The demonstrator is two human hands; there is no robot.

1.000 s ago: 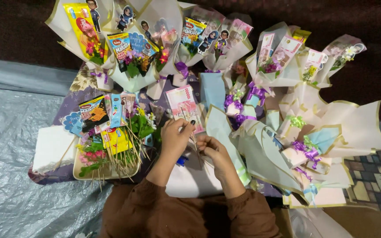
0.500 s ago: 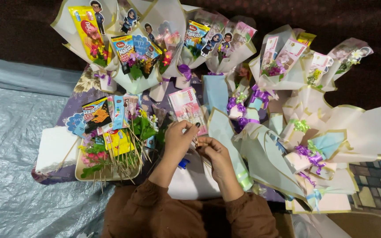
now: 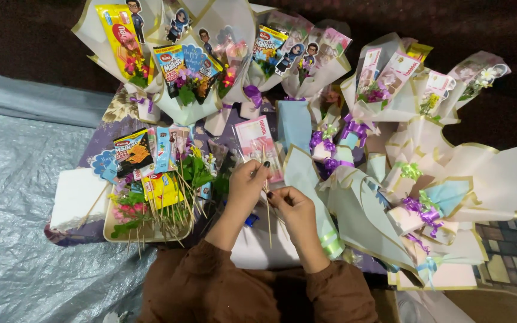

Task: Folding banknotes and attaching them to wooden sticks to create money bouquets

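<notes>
Right at the middle, the left hand (image 3: 248, 182) pinches the top of a thin wooden skewer (image 3: 267, 209) against a pink banknote (image 3: 259, 146), while the right hand (image 3: 291, 203) closes its fingertips on the same skewer lower down (both sleeves are brown). Just left of the hands sits a tray (image 3: 115, 230) crowded with snack packets, artificial flowers and more sticks. Wrapped cream-paper bouquets (image 3: 402, 197) with purple ribbons fan out to the right, and others line the far edge.
</notes>
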